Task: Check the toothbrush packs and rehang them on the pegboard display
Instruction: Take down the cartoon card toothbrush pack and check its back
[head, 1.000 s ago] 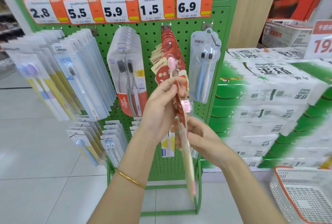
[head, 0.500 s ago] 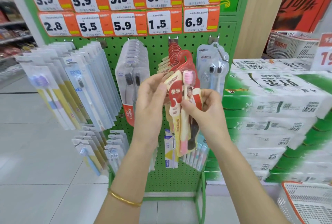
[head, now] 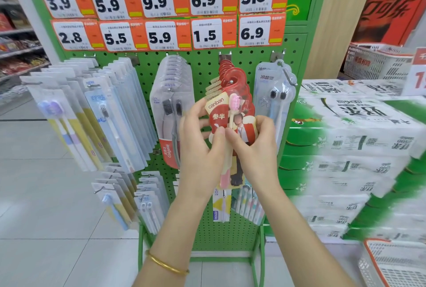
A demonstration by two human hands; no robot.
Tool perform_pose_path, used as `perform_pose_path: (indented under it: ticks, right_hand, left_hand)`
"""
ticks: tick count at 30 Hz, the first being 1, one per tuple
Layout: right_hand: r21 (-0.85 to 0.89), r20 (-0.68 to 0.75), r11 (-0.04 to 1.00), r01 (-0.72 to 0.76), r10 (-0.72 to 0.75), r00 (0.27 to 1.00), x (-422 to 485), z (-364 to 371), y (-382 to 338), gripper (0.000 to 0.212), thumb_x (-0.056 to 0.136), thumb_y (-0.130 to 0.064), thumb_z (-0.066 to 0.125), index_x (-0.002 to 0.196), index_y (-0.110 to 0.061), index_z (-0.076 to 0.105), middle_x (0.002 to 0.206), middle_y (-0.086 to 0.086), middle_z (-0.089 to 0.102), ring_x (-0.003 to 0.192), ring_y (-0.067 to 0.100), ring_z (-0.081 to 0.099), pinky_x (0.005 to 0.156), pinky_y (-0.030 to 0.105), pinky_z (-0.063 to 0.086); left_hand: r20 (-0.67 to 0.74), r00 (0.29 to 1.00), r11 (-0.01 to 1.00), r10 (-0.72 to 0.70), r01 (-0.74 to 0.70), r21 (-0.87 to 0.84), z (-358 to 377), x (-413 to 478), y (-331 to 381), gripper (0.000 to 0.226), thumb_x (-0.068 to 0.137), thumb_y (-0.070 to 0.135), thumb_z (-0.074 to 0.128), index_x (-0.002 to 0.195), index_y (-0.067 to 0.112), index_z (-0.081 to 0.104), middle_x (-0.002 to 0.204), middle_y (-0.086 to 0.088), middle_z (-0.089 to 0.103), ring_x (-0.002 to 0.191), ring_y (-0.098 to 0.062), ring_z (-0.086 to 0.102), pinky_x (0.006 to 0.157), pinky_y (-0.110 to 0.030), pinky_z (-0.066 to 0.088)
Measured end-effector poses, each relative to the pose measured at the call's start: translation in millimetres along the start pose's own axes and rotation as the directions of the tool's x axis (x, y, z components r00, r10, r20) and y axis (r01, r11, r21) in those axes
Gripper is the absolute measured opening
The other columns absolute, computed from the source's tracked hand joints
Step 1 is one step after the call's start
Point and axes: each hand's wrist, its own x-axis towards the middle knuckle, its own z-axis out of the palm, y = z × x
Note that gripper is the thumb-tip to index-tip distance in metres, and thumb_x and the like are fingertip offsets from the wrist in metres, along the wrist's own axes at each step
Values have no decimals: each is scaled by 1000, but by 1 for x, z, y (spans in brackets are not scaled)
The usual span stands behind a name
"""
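You hold the red card-backed toothbrush pack [head: 219, 114] with its pink brush in both hands, close in front of the green perforated pegboard [head: 207, 68] and over the row of matching red packs [head: 228, 71] on the middle metal peg [head: 231, 81]. Your left hand [head: 202, 148] pinches the pack's left side, thumb on the printed face and fingers behind the card. Your right hand [head: 253, 148] pinches the right side the same way, with its fingers curled round the edge. This two-sided grip likely keeps the thin card flat and facing you for checking, and lined up with its own peg for rehanging. The pack's long axis runs vertically, bristle head up and handle down, print towards you. Whether its hanger is already on the peg, I cannot tell
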Motion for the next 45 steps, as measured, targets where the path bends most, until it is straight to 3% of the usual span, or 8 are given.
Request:
perform_pose_path:
  ticks: [5,10,14,20,24,30,36,45]
  right_hand:
    - [-61,-1,998,25,-26,1000,1,2,6,40,77,-43,72,104,-27,47,102,-2,59,94,12,58,70,14,42]
    - [-70,8,996,53,-53,999,4,3,7,38,80,-32,71,110,-23,49,104,-1,58,96,12,56,69,10,40]
    - [-100,4,991,93,-93,996,6,8,12,42,84,-29,68,119,-18,49,106,-1,57,101,15,55,76,20,43]
    - [-186,-30,971,149,-157,987,16,14,18,45,85,-23,68,122,-9,48,103,-6,46,102,15,47,74,4,35]
    - [-173,-49,970,170,-181,982,25,18,21,43,83,-33,65,115,-9,48,100,-6,45,99,17,48,76,21,38]
    - [-185,-61,966,182,-196,979,35,21,25,43,80,-44,56,106,-10,50,94,-8,46,97,22,50,74,20,38]
    - [-212,-18,962,171,-178,984,28,20,31,52,79,-38,52,120,-7,49,101,-7,43,98,10,41,76,3,32]
    - [-262,-3,952,161,-167,986,27,20,30,60,78,-53,48,120,-9,47,103,-5,42,101,10,40,78,17,37]
  left_hand:
    - [-4,998,980,69,-67,187,4,1,-6,51,89,9,54,136,23,41,130,7,40,125,-7,42,105,-39,40]
    - [-20,987,925,160,-143,352,9,3,-5,52,86,5,55,136,18,46,140,-2,32,128,0,28,111,-20,22]
    - [0,984,859,179,-157,487,13,3,-5,52,87,6,54,136,19,45,146,-2,29,135,-12,23,110,-14,9]
    - [29,986,837,166,-156,524,16,4,-4,54,92,7,51,143,20,40,153,-3,20,142,-15,11,110,-12,0]
    - [70,985,843,158,-172,510,18,6,-3,53,96,10,48,146,22,35,156,0,15,142,-7,5,109,-9,-2]
    - [126,983,848,132,-178,500,20,7,-5,55,97,10,47,147,23,31,158,1,11,144,-7,1,103,-1,-8]
    - [128,981,849,144,-188,494,21,6,-7,53,95,6,47,145,19,36,156,-1,16,142,-7,5,102,2,-7]
    - [118,979,841,167,-204,500,20,4,-8,55,93,4,49,144,20,37,151,-3,24,140,-12,15,101,3,-2]
